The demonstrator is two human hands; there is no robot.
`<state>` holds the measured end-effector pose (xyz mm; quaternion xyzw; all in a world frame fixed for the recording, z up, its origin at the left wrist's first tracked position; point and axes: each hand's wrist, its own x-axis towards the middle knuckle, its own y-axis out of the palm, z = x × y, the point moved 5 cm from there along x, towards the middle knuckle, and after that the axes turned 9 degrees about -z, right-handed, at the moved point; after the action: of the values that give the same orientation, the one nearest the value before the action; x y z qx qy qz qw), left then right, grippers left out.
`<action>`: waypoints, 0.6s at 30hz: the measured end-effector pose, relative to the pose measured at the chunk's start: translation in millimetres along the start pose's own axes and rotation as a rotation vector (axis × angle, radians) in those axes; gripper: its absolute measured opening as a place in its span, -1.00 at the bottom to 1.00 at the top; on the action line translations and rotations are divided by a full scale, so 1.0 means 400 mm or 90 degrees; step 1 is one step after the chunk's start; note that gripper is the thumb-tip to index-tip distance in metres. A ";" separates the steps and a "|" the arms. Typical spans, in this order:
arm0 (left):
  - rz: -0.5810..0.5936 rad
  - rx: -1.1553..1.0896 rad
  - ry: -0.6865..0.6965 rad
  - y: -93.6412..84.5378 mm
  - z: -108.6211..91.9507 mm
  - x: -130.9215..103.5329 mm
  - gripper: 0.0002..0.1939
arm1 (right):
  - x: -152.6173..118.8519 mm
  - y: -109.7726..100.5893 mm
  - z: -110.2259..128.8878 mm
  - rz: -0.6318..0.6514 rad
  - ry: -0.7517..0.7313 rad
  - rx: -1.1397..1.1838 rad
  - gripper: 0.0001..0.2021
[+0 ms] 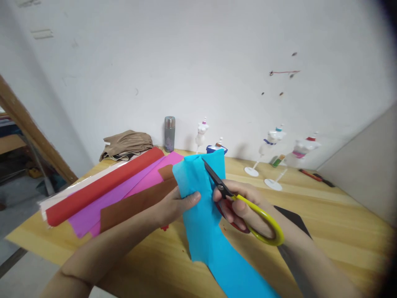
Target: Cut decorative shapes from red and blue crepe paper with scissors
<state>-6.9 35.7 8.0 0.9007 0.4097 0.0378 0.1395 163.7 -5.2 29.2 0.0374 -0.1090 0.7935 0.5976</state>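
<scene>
While the left hand (175, 207) pinches blue paper (201, 211) above the wooden table (155, 256), thumb in front, the right hand (245, 207) closed round yellow-handled scissors (221, 187), blades at the paper's upper part.

On the wooden table (350, 219), a folded brown garment (130, 144) lies far left, a gray thermos (169, 134) stands beside it, and miniature white dress forms (274, 138) stand at the far right.
</scene>
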 end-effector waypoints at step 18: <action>0.029 0.012 0.017 -0.003 0.006 0.007 -0.34 | 0.011 -0.004 0.040 -0.014 0.011 -0.019 -0.35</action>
<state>-5.6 38.0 5.1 0.9106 0.3911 0.0494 0.1245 163.0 -4.1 46.1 0.0228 -0.1153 0.7854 0.6077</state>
